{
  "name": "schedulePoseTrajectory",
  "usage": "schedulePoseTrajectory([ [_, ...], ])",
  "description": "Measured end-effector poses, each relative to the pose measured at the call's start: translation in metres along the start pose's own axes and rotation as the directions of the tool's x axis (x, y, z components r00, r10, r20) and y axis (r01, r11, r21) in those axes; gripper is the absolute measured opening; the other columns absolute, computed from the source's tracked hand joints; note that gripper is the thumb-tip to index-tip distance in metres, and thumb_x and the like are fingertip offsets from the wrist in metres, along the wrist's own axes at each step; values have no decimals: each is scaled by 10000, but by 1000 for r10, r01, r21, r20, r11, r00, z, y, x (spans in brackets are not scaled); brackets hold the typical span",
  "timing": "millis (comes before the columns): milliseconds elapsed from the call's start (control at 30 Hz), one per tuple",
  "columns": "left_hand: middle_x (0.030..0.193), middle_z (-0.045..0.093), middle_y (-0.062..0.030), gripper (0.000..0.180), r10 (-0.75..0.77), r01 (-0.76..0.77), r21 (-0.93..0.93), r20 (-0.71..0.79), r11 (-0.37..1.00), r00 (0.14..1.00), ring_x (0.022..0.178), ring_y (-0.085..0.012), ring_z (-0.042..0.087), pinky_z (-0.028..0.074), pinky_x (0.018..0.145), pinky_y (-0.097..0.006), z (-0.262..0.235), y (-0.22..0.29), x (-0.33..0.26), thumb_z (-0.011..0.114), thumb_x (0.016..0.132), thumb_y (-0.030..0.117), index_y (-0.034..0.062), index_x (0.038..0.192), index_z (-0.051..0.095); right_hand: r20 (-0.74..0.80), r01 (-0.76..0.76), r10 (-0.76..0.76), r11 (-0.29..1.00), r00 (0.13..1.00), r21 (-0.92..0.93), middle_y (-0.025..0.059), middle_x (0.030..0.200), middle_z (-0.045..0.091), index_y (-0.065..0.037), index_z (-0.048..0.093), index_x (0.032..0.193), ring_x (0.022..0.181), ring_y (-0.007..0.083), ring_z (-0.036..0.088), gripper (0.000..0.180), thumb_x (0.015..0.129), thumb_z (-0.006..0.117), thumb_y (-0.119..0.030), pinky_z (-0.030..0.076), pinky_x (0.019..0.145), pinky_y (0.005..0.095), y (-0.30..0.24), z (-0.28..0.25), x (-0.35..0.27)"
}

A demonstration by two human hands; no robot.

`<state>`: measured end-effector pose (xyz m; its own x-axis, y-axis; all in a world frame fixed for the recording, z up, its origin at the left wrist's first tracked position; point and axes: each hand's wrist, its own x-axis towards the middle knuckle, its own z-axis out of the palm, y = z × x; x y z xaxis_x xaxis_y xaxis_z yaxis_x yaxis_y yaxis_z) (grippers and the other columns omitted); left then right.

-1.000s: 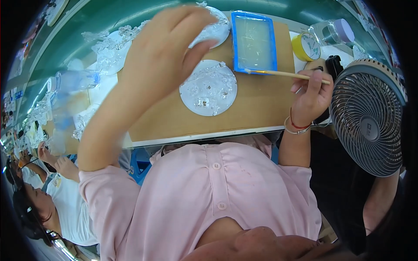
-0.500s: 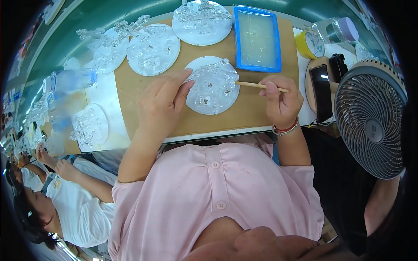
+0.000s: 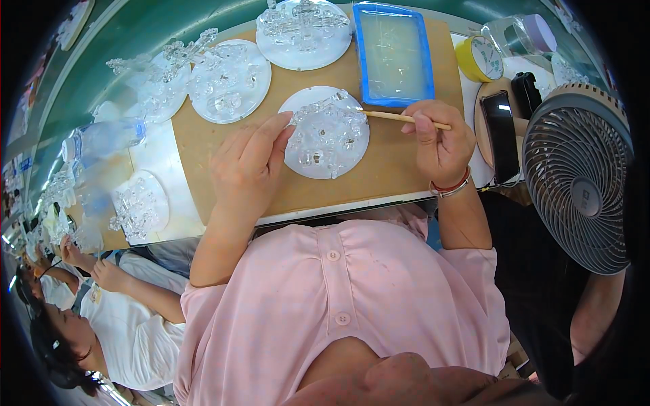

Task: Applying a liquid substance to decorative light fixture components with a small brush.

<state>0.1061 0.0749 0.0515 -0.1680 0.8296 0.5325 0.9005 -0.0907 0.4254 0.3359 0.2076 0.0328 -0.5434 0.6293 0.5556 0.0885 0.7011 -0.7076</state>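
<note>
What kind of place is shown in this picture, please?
Probably an assembly workshop: white discs bear clear pieces, the right hand holds a slim wooden-handled tool, and a white-shirted co-worker is nearby.

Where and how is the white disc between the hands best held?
Probably a grip on the left rim, from the left: the disc lies flat, clear pieces crowd its top, and the left hand's fingertips are at that edge.
</note>
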Motion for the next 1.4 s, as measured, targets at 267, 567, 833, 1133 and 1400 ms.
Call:
schedulePoseTrajectory([
  [267,731,666,-52,194,-41,41,2,11,999,999,594,-184,606,462,529,-295,-2,5,1,743,754,52,96,938,699,67,-66,66,998,996,2,127,814,644,22,548,912,600,135,605,79,946,534,-48,488,559,233,-12,-9,-7],
  [567,736,673,-46,156,-80,79,30,11,996,997,585,-178,601,465,523,-295,-2,6,-2,740,779,77,95,929,699,73,15,-12,999,997,-40,132,809,646,24,549,927,593,142,611,50,938,536,-22,491,555,235,-18,-12,-15],
  [833,775,701,-37,121,-97,97,16,-1,995,995,596,-178,635,477,515,-287,-1,6,-2,740,789,89,92,904,702,21,77,-76,995,997,-59,140,750,634,23,543,877,593,191,622,64,923,558,-20,494,539,273,-18,-7,-16],
  [1133,784,706,-35,114,-95,95,12,-21,995,995,620,-176,651,483,520,-281,-4,6,-5,737,792,90,96,901,704,15,172,-172,976,985,-132,117,701,628,1,539,869,615,253,642,63,903,582,-30,502,544,304,-29,-4,-25],
  [1400,779,704,-40,133,-147,145,-42,-62,989,987,629,-157,655,484,526,-276,-2,6,-12,740,789,90,97,919,710,88,176,-165,974,982,-145,121,723,635,-12,539,886,623,269,647,76,878,609,-41,499,540,319,-42,-4,-25],
])
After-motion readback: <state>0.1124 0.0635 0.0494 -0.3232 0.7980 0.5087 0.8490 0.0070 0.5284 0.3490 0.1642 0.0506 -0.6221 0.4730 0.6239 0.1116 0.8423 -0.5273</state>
